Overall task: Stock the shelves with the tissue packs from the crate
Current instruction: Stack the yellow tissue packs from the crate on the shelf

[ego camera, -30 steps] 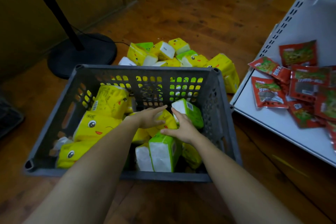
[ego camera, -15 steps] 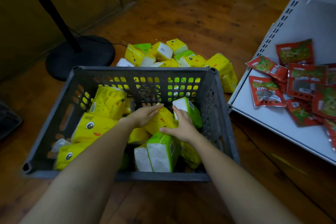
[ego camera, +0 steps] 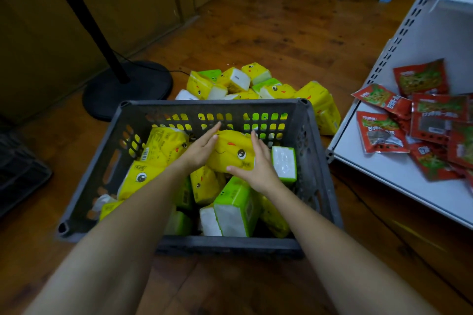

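two sets of fingers [ego camera: 212,134] lie straight and close together, one on each side of a yellow pack [ego camera: 231,151], pressing it between them rather than curling round it. the left hand [ego camera: 199,151] lies flat against the pack's left end. the right hand [ego camera: 257,170] covers the right end, its thumb stretched along the lower edge. the pack sits between the palms, higher than the other packs in the crate [ego camera: 212,104] and near its far wall. its long axis looks to run from palm to palm, the left end a bit lower, with the printed eye turned up.

around it more yellow packs and a green pack [ego camera: 235,208] lie jumbled in the crate, and a pile [ego camera: 258,84] of them sits on the floor just behind it. the shelf [ego camera: 384,171] stands off to the right with red packets [ego camera: 381,133] on it, so the right hand is the nearer one. i'd judge the lift has to clear the crate's right wall and then go across. the squeeze must hold all the way, for the wrap looks slick.
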